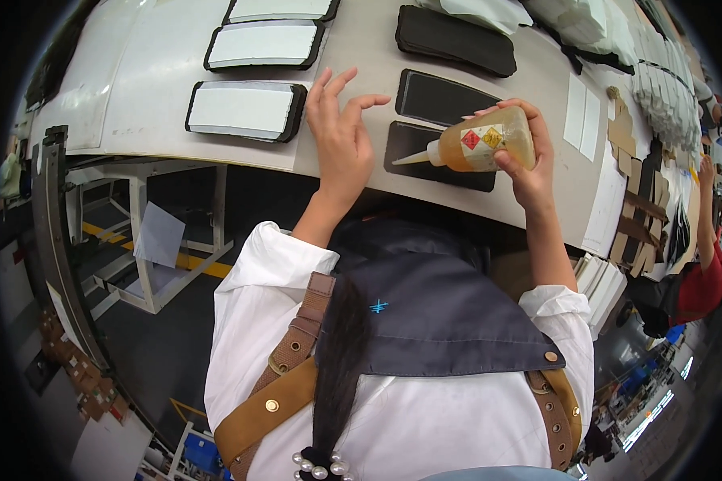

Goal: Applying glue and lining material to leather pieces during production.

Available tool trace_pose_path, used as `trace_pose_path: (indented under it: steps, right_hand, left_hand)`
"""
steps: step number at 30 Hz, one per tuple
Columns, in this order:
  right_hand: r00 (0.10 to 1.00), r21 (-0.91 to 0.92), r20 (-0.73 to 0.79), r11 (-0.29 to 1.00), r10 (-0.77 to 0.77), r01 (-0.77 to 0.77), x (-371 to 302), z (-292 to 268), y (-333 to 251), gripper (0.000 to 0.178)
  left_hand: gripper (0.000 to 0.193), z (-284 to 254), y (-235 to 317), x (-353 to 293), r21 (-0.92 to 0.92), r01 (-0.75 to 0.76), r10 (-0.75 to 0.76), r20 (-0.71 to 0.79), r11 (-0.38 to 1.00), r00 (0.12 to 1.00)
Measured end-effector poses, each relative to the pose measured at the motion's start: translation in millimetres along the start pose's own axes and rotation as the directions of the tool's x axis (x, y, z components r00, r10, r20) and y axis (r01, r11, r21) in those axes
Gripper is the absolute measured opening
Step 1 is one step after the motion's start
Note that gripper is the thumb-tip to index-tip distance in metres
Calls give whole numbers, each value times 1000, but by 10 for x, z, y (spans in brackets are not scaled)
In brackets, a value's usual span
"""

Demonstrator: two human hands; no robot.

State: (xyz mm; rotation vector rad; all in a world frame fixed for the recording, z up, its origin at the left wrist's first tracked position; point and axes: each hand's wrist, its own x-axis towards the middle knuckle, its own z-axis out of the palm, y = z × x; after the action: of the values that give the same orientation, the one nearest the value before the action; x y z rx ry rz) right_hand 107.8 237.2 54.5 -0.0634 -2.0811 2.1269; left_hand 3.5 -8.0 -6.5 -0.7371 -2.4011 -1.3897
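Note:
My right hand [531, 160] is wrapped round a clear squeeze bottle [481, 144] of amber liquid with a hazard label. The bottle is tipped on its side, its tapered nozzle pointing left over the nearest black rectangular panel [457, 179]. Whether the nozzle tip touches that panel I cannot tell. Just beyond lies a second black panel [429, 98], its right end partly hidden by the bottle and my fingers. My left hand [341, 132] is raised at the table's front edge with its fingers spread and nothing in them, between the panels and a white, black-edged piece [241, 111].
More white, black-edged pieces [265, 44] lie farther back on the pale table [160, 48]. A stack of black pieces [456, 40] sits beyond the panels. White strips [584, 116] and bundled white material [658, 88] are at the right, where another person [694, 284] stands.

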Motion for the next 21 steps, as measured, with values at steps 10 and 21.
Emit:
trace_pose_path:
  steps: [10, 21]
  right_hand:
    - [936, 181, -345, 983, 73, -10, -354, -581, -105, 89]
    - [915, -191, -400, 981, -47, -33, -594, -1066, -287, 69]
  left_hand:
    - [43, 8, 31, 10, 17, -13, 13, 22, 1000, 1000]
    - [40, 8, 34, 9, 35, -18, 17, 38, 999, 999]
